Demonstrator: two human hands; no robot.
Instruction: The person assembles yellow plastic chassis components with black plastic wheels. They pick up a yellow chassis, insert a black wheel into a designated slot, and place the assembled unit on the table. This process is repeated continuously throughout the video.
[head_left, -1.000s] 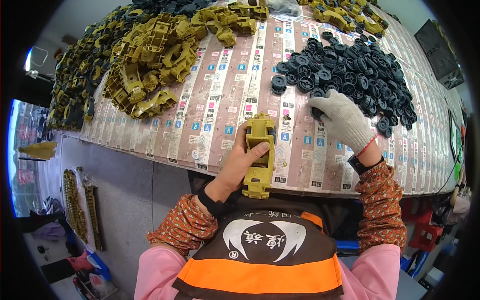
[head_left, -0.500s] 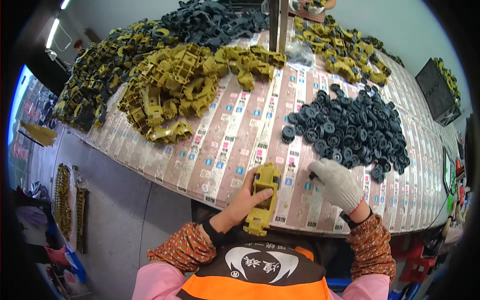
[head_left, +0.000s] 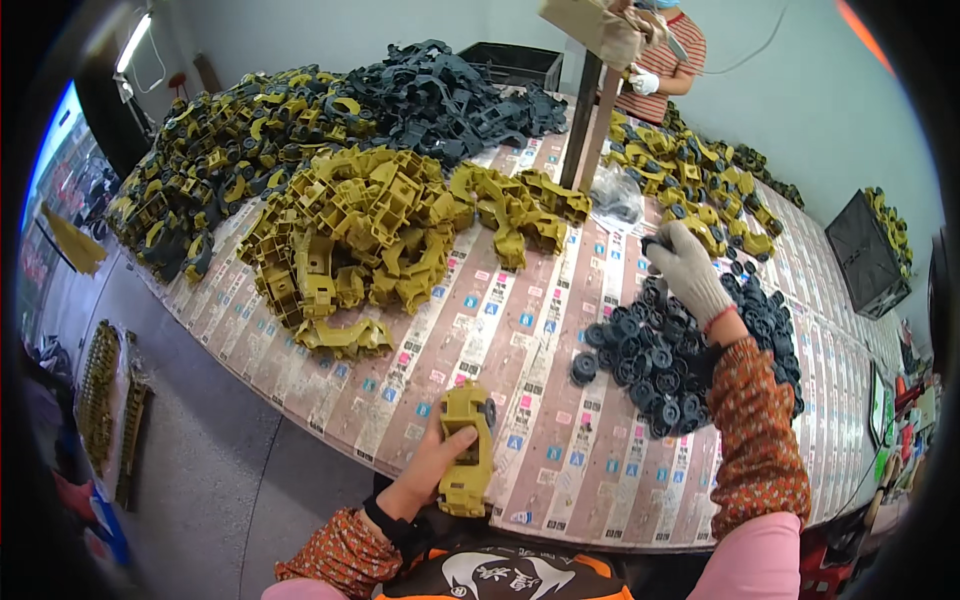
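My bare left hand [head_left: 432, 462] grips a yellow toy car body [head_left: 466, 490] near the table's front edge, its thumb across the middle of the body. A dark wheel [head_left: 489, 412] shows at the body's upper right side. My right hand [head_left: 688, 270], in a pale knit glove, reaches over the far part of a heap of dark toy wheels [head_left: 655, 365]. Its fingers are curled closed. Beside the fingertips is a small dark piece [head_left: 650, 244], too little seen to name.
Yellow car bodies [head_left: 350, 220] are heaped at left centre. Behind them lie dark plastic parts [head_left: 440, 105] and assembled yellow-and-dark cars [head_left: 220, 150]. A post [head_left: 592, 125] rises from the table. Across it stands a person in a striped shirt [head_left: 680, 60]. A black crate [head_left: 868, 255] sits far right.
My right hand has gone from the wheel heap's near left side to its far side. The left hand keeps hold of the car body, which has turned slightly. My view has tilted upward.
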